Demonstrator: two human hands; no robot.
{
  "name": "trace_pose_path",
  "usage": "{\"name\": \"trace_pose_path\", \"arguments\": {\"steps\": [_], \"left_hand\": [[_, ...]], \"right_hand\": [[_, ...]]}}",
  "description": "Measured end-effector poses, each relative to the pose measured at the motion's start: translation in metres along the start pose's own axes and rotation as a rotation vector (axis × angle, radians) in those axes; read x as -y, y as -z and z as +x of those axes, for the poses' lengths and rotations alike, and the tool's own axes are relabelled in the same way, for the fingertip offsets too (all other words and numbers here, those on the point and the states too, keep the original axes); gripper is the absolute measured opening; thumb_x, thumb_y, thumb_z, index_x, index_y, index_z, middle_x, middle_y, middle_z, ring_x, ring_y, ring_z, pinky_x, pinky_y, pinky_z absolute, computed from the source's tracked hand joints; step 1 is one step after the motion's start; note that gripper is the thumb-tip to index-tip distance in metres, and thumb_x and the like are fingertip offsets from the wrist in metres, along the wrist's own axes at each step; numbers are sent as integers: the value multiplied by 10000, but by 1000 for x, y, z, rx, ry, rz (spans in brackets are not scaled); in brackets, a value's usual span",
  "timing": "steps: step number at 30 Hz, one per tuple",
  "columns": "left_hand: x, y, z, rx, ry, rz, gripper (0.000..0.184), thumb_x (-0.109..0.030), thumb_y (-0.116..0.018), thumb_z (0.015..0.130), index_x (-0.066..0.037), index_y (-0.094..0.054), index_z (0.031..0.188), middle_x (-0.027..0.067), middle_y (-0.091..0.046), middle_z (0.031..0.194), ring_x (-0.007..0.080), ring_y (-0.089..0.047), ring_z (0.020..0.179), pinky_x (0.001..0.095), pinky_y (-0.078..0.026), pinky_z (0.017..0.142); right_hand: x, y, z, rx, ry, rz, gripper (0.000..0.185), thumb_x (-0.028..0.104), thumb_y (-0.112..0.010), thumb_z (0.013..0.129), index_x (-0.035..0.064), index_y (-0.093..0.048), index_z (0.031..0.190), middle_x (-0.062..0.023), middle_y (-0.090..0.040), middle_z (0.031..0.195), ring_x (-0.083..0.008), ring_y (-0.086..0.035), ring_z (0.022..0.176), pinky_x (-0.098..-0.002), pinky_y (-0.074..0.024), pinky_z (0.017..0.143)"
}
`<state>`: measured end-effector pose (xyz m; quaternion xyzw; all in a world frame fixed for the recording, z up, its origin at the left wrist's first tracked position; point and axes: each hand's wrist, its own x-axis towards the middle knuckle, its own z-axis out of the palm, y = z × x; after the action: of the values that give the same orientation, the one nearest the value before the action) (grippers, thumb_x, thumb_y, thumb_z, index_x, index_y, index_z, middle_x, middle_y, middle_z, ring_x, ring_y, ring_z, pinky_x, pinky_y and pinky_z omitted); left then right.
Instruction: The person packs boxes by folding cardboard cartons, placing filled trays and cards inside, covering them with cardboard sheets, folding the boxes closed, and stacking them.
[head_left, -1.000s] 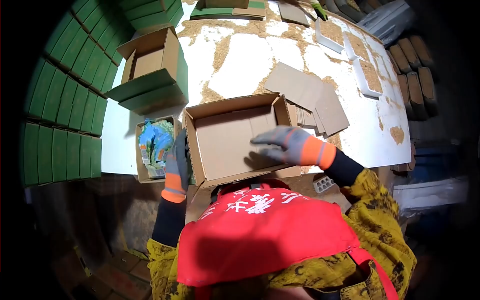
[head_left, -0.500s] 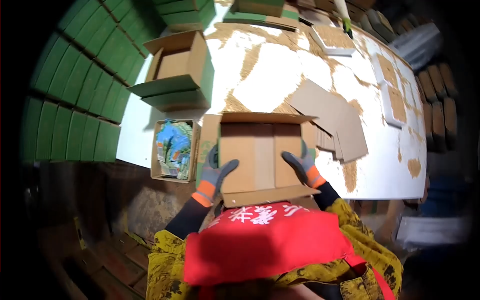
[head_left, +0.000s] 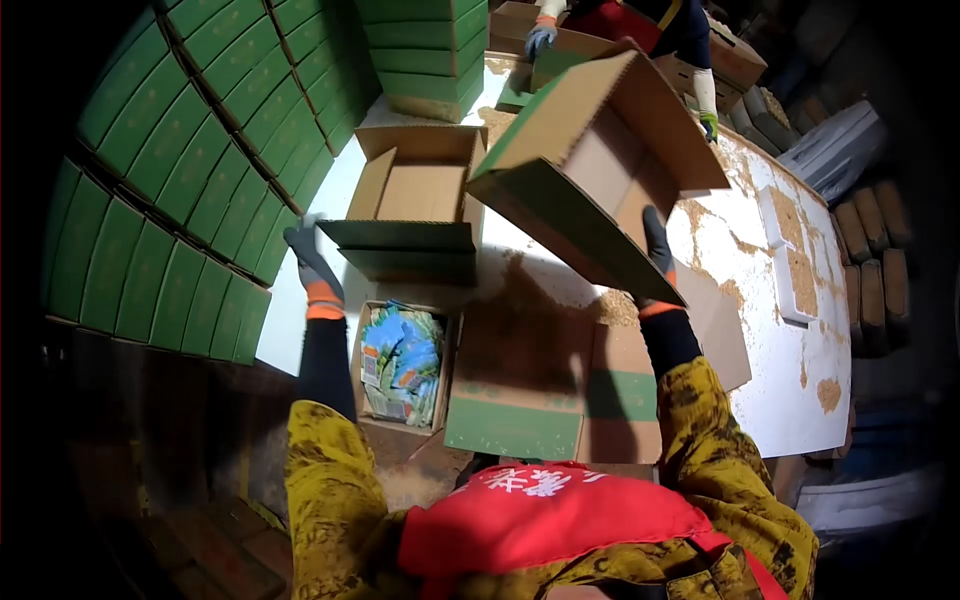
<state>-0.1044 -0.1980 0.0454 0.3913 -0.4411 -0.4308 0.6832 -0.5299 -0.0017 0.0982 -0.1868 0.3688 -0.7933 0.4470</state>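
My right hand [head_left: 655, 250], in a grey glove with an orange cuff, grips an open cardboard box [head_left: 570, 215] by its near right side. The box is green outside and brown inside, tilted and held up over the table. My left hand [head_left: 315, 262] is open with nothing in it, beside the left corner of a second open box [head_left: 425, 190] standing on the table. Whether its fingertips touch that box's flap is unclear. Below that box, a small carton [head_left: 447, 372] holds blue and green printed packets [head_left: 402, 352].
Stacked green boxes [head_left: 190, 140] wall off the left. Flattened cardboard [head_left: 520, 400] lies at the near table edge. Brown granules are scattered over the white table [head_left: 690, 330], with white trays [head_left: 795, 290] at right. A co-worker's gloved hand [head_left: 541, 36] is at the far side.
The box was between both my hands close to my body. Now my right hand alone holds it, higher and farther away, while my left hand has let go and moved left toward the other box.
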Motion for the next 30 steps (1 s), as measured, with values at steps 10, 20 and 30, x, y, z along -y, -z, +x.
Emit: {"name": "trace_pose_path", "arguments": {"steps": [10,20,30], "left_hand": [[40,16,13,174,273,-32,670,-528,-278,939,23,-504,1246,197,-574,1186,258,-534,1084,318,-376,982],[37,2,-43,-120,-193,688,471,-216,-405,954,4,-349,1367,236,-452,1322,359,-443,1215,341,-365,1007],[-3,-84,-313,1217,-197,1267,787,-455,-568,826,-30,-278,1422,236,-188,1484,404,-149,1374,510,-69,1118]], "right_hand": [[-173,-140,96,303,130,-469,540,156,-697,811,46,-439,1273,-116,-585,1064,-220,-539,1020,-319,-454,861],[-111,-56,3,153,-217,-573,665,409,-639,837,61,-410,1356,-133,-502,1306,-237,-475,1177,-338,-374,990],[-33,234,-189,-473,-464,-1153,846,418,-710,757,-104,-350,1317,-273,-416,1341,-362,-416,1243,-394,-346,1035]]}}
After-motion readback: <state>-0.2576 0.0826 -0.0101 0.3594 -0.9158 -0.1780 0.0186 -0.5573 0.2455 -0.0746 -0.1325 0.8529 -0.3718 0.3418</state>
